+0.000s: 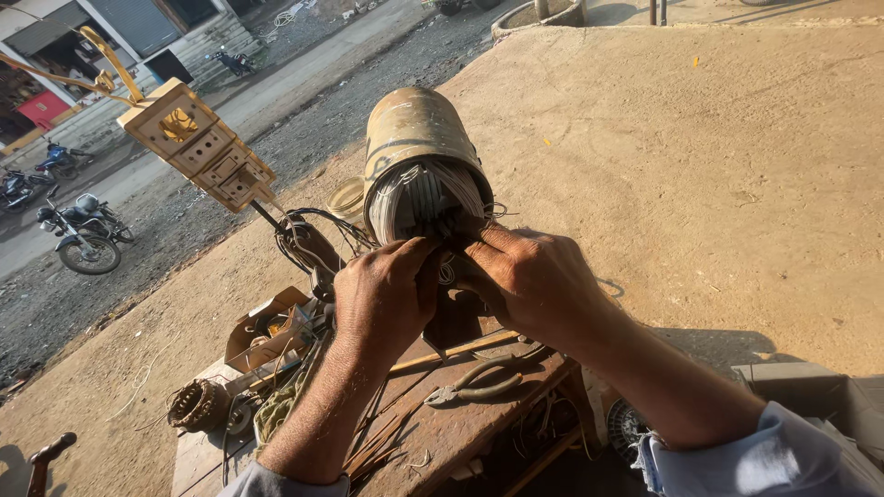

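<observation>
Outdoor spot, low sun, long shadows. Worn wooden bench (460, 428) w/ rusty-brown top stands on packed dirt ground (718, 166); beyond it a gravel strip and a road w/ parked motorbikes (85, 237) at upper left, shopfronts behind. Motor housing (414, 138), dented tan metal drum, sits at the bench's far edge, open end facing the camera, pale wire windings (419, 198) bulging out of it. Pliers (474, 382) lie flat near bench centre, a thin wooden stick (456, 350) just beside them. Left edge of bench: torn cardboard box (267, 331), tangle of wire, a small wound coil (198, 405) at near-left corner. Cream switch board w/ sockets (198, 143) hangs tilted over the left side, black cables running down from it. Left hand (382, 294): fingers curled, tips pinching at the lower rim of the windings; exact strand held — can't tell. Right hand (534, 276): fingers bent and pressed together, tips on the windings at the same spot, nearly touching the left hand's. Both forearms reach up from the near edge, wrists level, backs of hands to camera; light-blue sleeves (773, 456) rolled at the elbows.
</observation>
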